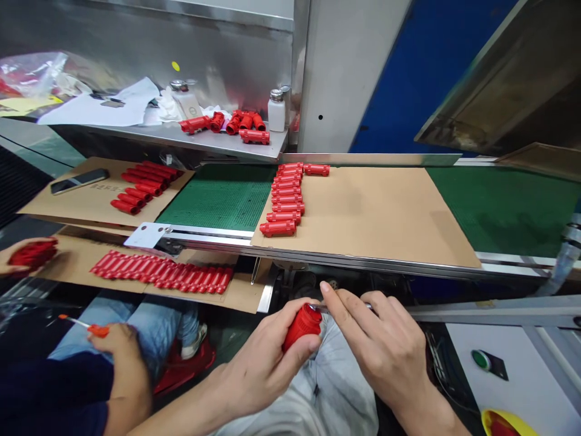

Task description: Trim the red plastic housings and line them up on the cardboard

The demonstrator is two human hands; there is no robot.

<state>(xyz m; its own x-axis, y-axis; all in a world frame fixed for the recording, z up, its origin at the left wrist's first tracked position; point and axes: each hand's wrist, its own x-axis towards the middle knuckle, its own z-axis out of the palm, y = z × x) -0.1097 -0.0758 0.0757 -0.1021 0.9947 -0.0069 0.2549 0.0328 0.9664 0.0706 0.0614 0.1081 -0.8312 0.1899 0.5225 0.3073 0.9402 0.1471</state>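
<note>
My left hand (pixel 267 357) is closed around a red plastic cylinder part (pixel 302 327), held over my lap below the conveyor's edge. My right hand (pixel 376 345) pinches a thin metal tool (pixel 345 307) whose tip meets the open end of the red part. On the brown cardboard sheet (pixel 385 212) lying on the green conveyor belt (pixel 222 197), a column of several matching red parts (pixel 285 197) is lined up at the sheet's left side.
A co-worker sits to the left; one hand (pixel 115 339) holds an orange-handled tool, another (pixel 27 254) holds red parts. Rows of red parts (pixel 163 275) lie on cardboard by them, more (pixel 143 181) beside a phone (pixel 79 180). Steel shelf (pixel 181 136) holds bottles and loose red parts.
</note>
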